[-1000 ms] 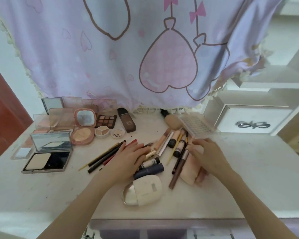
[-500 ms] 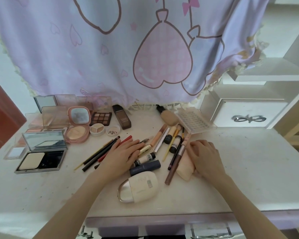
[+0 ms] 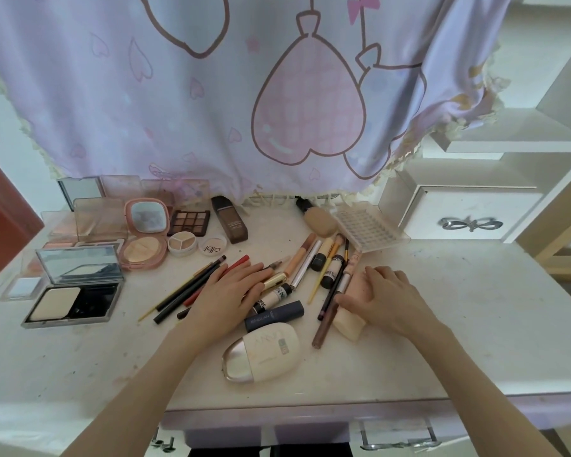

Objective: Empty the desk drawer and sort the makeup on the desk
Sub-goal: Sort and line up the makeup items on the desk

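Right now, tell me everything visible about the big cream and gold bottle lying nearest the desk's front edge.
The cream bottle is a rounded, pebble-shaped container, glossy like plastic, with a shiny gold cap at its left end and faint lettering plus a small square label on its face. It lies flat on its side on the white desk, cap pointing left toward the front edge. A dark blue tube lies just behind it, seemingly touching. Neither hand touches it.

Single head-worn wide-angle view, looking forward and down, close over desk [image 3: 442, 324]; curtain [image 3: 211, 94] fills top.
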